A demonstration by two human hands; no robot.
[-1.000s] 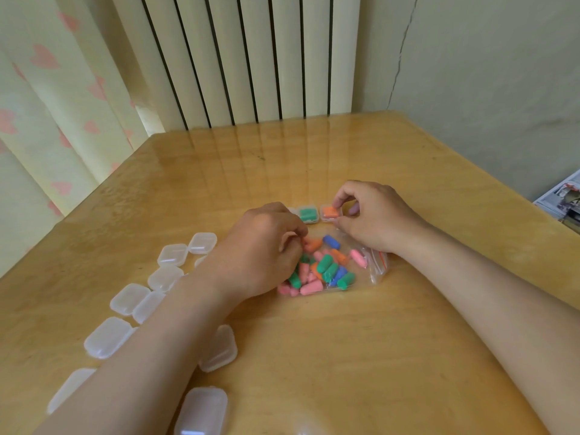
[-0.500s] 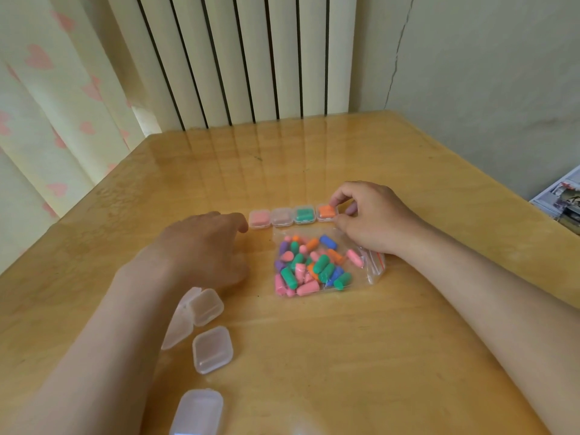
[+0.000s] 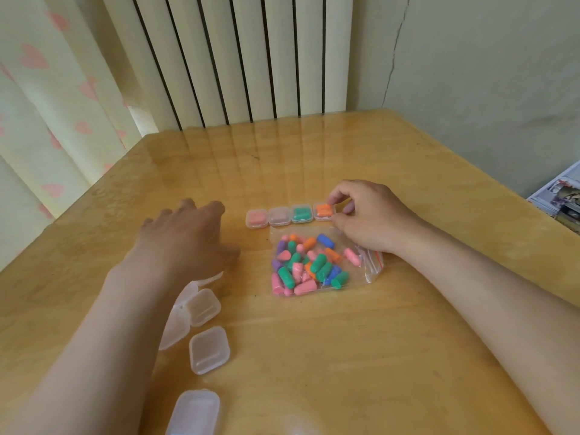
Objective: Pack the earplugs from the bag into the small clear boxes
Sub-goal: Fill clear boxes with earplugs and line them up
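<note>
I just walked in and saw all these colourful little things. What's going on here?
A person is packing foam earplugs from a clear bag into small clear boxes. Four filled boxes stand in a row behind the bag. The right hand pinches the orange box at the row's right end with its fingers. The left hand is open, near the empty boxes on the left of the table. Many earplugs lie in the bag.
</note>
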